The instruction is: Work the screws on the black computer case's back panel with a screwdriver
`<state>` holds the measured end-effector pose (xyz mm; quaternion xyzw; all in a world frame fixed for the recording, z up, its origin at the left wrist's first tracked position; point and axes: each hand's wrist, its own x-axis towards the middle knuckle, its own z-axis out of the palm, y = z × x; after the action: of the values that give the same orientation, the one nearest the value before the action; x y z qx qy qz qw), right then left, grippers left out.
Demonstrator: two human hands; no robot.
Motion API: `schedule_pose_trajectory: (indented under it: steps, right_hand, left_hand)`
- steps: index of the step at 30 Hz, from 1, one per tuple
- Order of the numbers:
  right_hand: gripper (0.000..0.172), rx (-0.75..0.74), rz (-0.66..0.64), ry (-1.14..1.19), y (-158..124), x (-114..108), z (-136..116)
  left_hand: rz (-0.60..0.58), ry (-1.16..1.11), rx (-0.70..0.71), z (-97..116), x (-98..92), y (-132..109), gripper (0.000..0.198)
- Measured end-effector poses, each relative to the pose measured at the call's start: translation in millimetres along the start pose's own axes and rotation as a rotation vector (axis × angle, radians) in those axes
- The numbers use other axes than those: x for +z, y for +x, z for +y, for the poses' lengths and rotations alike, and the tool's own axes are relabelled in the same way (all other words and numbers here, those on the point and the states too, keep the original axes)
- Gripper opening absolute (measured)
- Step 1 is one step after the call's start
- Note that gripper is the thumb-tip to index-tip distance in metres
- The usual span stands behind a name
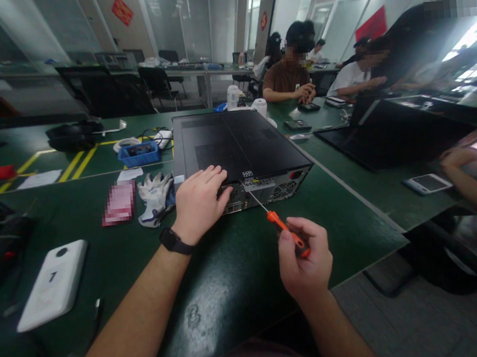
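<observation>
Desktop computer case (229, 138) lies on a glossy green worktable (244, 255), uncurled left hand (201, 200) on its rear edge, right hand (309, 261) gripping an orange-handled screwdriver (273, 219); glass partitions (193, 22) stand across the room.

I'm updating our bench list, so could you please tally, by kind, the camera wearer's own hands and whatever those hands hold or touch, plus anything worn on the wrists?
Hands: 2 (left hand, right hand)
Held in the right hand: 1 orange screwdriver
Touched by the left hand: 1 black computer case
Worn on the left wrist: 1 black watch
Total: 5
</observation>
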<state>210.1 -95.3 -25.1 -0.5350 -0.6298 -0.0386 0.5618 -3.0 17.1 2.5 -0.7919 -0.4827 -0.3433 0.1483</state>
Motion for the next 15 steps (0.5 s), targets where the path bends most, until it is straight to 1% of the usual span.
schedule_pose_trajectory:
  steps: [2,3,5,8,10,13,15]
  right_hand:
    - [0.017,0.038,-0.022,0.001,-0.3,-0.6,1.0]
    - [0.017,0.05,-0.033,0.01,-0.3,-1.0,1.3]
    - [0.022,0.039,-0.045,0.03,-0.3,-1.9,1.0]
    - [0.031,-0.022,-0.034,0.019,-0.4,-2.2,0.1]
    - [0.028,-0.019,-0.02,-0.007,-0.5,-1.6,0.3]
    - [0.02,0.045,-0.017,0.007,0.0,-1.1,1.6]
    - [0.021,0.054,-0.037,0.037,1.3,-1.9,1.5]
  left_hand:
    - [-0.005,-0.001,0.0,-0.2,0.1,0.0,0.032]
    - [-0.007,-0.002,0.002,-0.3,0.2,0.0,0.032]
    - [-0.005,-0.006,0.002,-0.5,0.3,-0.2,0.032]
    - [-0.005,-0.011,0.0,-0.6,0.5,-0.5,0.032]
    - [-0.007,-0.014,-0.004,-0.6,0.6,-0.6,0.032]
    - [-0.006,-0.014,-0.005,-0.5,0.4,-0.4,0.031]
    - [-0.007,-0.01,-0.002,-0.4,0.1,-0.2,0.031]
